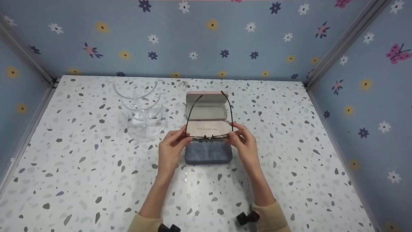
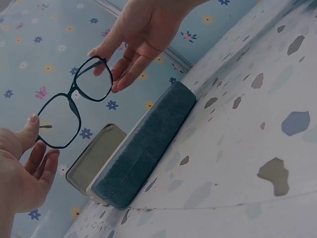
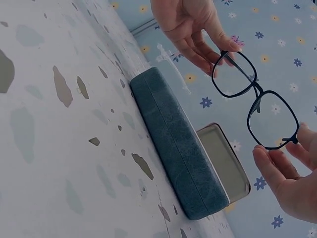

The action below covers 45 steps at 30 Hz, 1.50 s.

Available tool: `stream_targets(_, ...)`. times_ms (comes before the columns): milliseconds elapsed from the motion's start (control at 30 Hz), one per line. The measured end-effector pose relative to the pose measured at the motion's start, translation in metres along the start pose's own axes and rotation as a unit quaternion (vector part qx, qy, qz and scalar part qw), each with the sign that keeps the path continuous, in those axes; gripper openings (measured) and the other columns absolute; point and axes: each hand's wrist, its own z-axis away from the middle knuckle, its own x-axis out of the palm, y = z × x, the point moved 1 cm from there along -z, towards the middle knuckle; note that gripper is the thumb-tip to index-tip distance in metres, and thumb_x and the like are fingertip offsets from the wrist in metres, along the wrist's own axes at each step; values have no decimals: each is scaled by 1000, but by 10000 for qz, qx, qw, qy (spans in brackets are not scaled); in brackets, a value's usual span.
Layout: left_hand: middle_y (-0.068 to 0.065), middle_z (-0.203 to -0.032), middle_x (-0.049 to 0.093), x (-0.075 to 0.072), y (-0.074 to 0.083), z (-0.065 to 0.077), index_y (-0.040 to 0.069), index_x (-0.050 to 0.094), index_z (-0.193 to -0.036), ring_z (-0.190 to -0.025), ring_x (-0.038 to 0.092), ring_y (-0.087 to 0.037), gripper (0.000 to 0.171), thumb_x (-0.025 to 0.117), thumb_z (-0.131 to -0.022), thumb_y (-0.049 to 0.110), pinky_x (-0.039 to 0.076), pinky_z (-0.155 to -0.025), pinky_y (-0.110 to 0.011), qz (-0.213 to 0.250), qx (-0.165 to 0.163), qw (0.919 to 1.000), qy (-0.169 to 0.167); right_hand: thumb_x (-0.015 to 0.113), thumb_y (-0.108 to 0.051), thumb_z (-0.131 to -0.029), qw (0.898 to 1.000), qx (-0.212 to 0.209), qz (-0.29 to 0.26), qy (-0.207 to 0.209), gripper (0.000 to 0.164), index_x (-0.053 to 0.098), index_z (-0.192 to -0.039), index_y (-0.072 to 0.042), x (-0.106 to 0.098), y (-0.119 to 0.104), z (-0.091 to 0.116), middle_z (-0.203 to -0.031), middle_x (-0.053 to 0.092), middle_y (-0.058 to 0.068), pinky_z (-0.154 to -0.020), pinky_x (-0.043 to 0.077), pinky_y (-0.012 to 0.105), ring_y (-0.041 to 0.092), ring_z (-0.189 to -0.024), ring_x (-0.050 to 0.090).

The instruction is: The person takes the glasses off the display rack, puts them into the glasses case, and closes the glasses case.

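Observation:
Held up by both hands is a pair of dark-framed eyeglasses (image 1: 206, 137), its temples unfolded and pointing away from the person. The left hand (image 1: 170, 149) pinches one end of the frame, thumb on the near side. At the other end the right hand (image 1: 245, 145) pinches the frame in the same way. Beneath the glasses lie a blue glasses case (image 1: 208, 153), closed, and a pale pink case (image 1: 207, 126) with printed lettering. Behind these is a pink glasses case (image 1: 207, 120) with its lid raised and a grey lining. Both wrist views show the eyeglasses (image 2: 72, 91) above the blue case (image 3: 171, 144).
A clear acrylic stand (image 1: 146, 122) with several curved tiers stands on the left of the speckled table (image 1: 96, 180). Small transparent pieces (image 1: 184, 85) lie near the back edge. Blue flowered panels (image 1: 199, 38) enclose the back and sides.

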Motion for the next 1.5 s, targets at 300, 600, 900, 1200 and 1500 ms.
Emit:
stream_targets(300, -11, -111, 65, -1, -1, 0, 7, 70, -130, -102, 71, -16, 46, 79, -86, 2, 60, -90, -23, 99, 149, 9998, -33, 74, -6, -94, 9994, -34, 337, 74, 41, 64, -134, -4, 0, -3, 1, -92, 62, 8, -84, 64, 36, 19, -86, 75)
stream_targets(600, -11, -115, 63, 0, -1, -1, 8, 69, -131, -104, 69, -18, 45, 78, -88, 5, 59, -91, -23, -20, 60, 9999, -87, 75, -4, -93, 9995, -55, 287, 74, 45, 63, -136, -3, 0, -3, 1, -93, 62, 8, -85, 64, 36, 20, -86, 76)
stream_targets(900, -8, -117, 63, 0, -1, 0, 8, 70, -131, -113, 68, -34, 44, 78, -88, 8, 59, -92, -24, -62, 37, 9998, -164, 73, -5, -94, 9997, -159, 206, -21, 52, 58, -144, -7, -1, -2, 1, -116, 61, 29, -86, 64, 35, 18, -88, 75)
stream_targets(1200, -7, -114, 63, -1, 0, -1, 9, 71, -130, -108, 70, -27, 42, 78, -88, 9, 60, -91, -24, -165, 154, 9993, -289, 73, -4, -94, 9992, -213, 328, -124, 55, 57, -146, -9, -4, 0, 0, -129, 57, 30, -84, 64, 33, 16, -92, 74)
stream_targets(1500, -9, -119, 63, -1, -3, 0, 10, 72, -130, -103, 70, -15, 41, 77, -89, 11, 59, -92, -24, -311, 207, 9984, -419, 76, -3, -91, 9991, -156, 353, -176, 61, 55, -149, -12, -4, -2, 0, -136, 58, 28, -85, 63, 33, 15, -92, 74)
